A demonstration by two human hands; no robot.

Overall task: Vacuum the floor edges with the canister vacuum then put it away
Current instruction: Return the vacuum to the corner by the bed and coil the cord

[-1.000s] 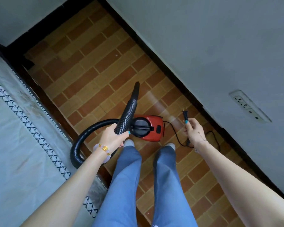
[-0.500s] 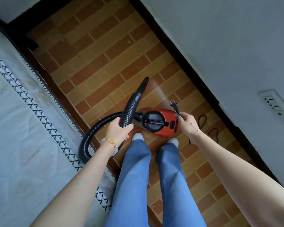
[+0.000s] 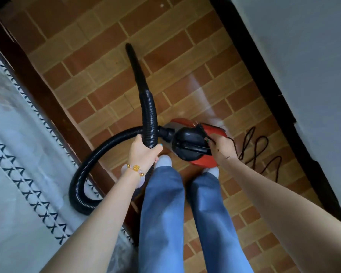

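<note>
The red and black canister vacuum [image 3: 195,152] sits on the tiled floor just ahead of my feet. My left hand [image 3: 144,151] grips its black ribbed hose [image 3: 149,115] near the tapered crevice nozzle [image 3: 135,66], which points away from me. The hose loops back on the left over the bed's edge. My right hand [image 3: 222,147] is down at the vacuum's black top handle and holds the black plug and power cord. The rest of the cord [image 3: 258,152] lies in loose loops on the floor to the right.
A bed with a patterned grey sheet [image 3: 18,174] and dark wooden frame [image 3: 53,107] runs along the left. A grey wall with a black skirting board [image 3: 274,91] borders the right. Brown brick-pattern floor [image 3: 185,66] stretches ahead between them.
My right hand carried the plug from near the wall over to the top of the vacuum. My head tilted down and the wall socket left the view. The nozzle now points straighter ahead.
</note>
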